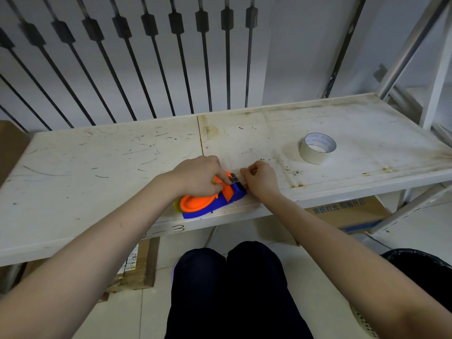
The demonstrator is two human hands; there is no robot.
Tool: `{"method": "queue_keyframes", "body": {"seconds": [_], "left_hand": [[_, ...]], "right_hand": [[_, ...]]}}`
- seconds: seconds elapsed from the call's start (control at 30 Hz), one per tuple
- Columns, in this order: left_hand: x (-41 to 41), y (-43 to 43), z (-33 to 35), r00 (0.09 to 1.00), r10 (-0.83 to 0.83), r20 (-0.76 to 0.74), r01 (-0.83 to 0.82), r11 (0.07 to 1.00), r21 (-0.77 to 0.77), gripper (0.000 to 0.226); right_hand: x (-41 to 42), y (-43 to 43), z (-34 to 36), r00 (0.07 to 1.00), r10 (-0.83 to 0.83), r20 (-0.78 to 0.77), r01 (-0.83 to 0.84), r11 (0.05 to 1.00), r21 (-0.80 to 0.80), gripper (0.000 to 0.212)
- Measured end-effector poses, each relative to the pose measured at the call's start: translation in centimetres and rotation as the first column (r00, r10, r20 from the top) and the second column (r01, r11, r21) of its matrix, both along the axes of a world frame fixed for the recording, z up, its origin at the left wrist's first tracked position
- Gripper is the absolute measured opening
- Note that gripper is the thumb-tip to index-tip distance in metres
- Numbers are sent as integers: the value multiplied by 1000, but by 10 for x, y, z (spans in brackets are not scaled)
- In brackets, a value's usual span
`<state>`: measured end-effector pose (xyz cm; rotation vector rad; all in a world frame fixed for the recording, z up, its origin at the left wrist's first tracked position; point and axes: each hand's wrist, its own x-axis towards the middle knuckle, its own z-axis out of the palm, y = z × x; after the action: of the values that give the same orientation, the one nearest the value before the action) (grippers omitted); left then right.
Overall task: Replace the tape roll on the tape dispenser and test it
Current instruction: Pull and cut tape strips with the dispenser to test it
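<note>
Gripping the tape dispenser [208, 204], both hands meet at its cutter end.

Scuffed white shelf [97, 167] carries a blue-and-orange tape dispenser [208, 201] at its front edge, a tape roll [317, 148] well apart

Bare forearms [102, 243], dark trousers [232, 289]
</note>
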<state>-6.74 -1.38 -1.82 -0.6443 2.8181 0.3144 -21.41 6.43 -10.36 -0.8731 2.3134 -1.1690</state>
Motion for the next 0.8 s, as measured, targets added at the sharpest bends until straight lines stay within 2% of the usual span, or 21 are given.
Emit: {"method": "queue_keyframes", "body": {"seconds": [0.23,0.33,0.43,0.57,0.7,0.8], "left_hand": [[-5,4,3,996,-8,91,10,1000,-27,35],[-3,4,5,995,-16,101,18,1000,-16,35],[1,4,6,999,-8,39,7,999,33,33],[4,2,7,995,63,-70,-51,985,166,28],[2,-1,3,982,164,-90,-147,974,174,46],[-1,-1,2,984,179,-22,-175,977,121,58]], "right_hand": [[2,0,1,998,16,-66,-14,1000,25,16],[2,1,1,999,13,-48,-12,1000,16,15],[1,4,2,1000,10,-20,-10,1000,22,15],[-1,6,1,997,21,-70,-13,993,121,17],[-4,8,-1,996,44,-74,-29,982,187,37],[-3,13,4,1000,15,-19,-12,989,146,30]]}}
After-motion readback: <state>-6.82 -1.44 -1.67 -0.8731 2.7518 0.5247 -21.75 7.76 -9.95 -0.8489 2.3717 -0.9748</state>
